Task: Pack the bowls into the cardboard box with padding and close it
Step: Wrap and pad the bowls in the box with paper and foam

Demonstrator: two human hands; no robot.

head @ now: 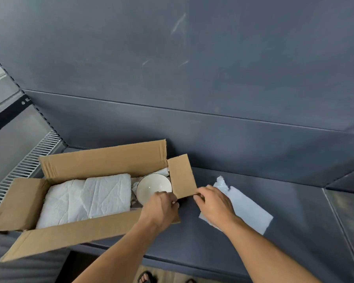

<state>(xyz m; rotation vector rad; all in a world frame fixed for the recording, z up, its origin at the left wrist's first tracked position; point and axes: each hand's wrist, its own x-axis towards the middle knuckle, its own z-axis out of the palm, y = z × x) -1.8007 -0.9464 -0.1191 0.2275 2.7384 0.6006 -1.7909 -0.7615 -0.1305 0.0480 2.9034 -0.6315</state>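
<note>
Head view: both grips at the right end of an open cardboard box [102,162] on the dark surface [294,211].
The one box sits at the surface's left end with all four flaps open, its long near flap reaching past the surface's near edge. Inside, one folded wad of white padding [86,199] fills the left and middle, and one white bowl [151,187] stands upright at the right end with crumpled white paper round it. The left grip [161,205] has its fingers curled on the box's near right corner, just beside the bowl. The right grip [215,205] pinches the near corner of the raised end flap [181,176]. One loose pale sheet [247,209] lies flat on the surface right of the box, partly under the right grip.
</note>
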